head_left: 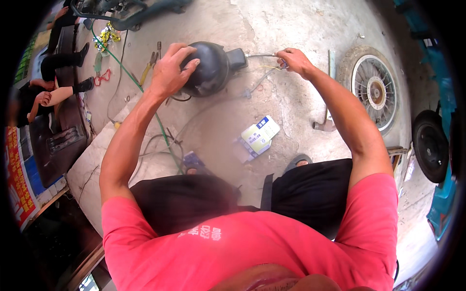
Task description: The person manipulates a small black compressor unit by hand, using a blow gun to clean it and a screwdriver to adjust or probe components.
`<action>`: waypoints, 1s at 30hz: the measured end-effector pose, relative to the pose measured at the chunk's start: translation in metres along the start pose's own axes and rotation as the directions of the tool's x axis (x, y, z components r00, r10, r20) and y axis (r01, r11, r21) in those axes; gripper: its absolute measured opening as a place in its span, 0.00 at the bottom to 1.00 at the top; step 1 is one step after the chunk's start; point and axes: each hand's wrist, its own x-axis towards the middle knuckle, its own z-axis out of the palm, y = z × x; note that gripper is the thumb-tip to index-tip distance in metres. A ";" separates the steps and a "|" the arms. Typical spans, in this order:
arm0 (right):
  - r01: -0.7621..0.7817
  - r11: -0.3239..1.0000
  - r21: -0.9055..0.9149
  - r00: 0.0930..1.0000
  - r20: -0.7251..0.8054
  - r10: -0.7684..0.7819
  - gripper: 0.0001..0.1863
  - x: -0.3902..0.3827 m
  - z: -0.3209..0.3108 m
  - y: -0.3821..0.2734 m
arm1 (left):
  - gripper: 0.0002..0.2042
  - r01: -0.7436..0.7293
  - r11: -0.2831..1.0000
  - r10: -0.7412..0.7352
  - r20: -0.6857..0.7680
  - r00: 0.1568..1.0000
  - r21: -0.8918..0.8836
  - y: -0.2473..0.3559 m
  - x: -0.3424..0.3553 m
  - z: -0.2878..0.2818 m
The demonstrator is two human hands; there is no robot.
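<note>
A smooth black rounded housing [206, 69] with a short boxy neck rests on the concrete floor ahead of me. My left hand [174, 70] grips its left side, thumb over the top. From the neck a grey sheathed cable [262, 55] runs right to my right hand [293, 62], whose fingers pinch its end and some thin wires. A yellow wire [267, 67] hangs beside those fingers. Below, a grey cord with a small connector [248, 93] lies on the floor. The exact wires inside my right fingers are partly hidden.
A green hose [127, 72] and dark cords cross the floor at left, near hand tools [145, 73]. A white-and-blue box [260, 137] lies nearer me. A spoked wheel [374, 92] is at right, a dark frame [141, 14] at far left. Other people sit at left.
</note>
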 end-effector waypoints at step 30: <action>-0.165 0.978 0.126 0.976 0.165 0.143 0.21 -0.056 -0.023 0.019 | 0.16 0.247 0.937 -0.009 0.691 0.723 -0.247 -0.017 -0.170 0.056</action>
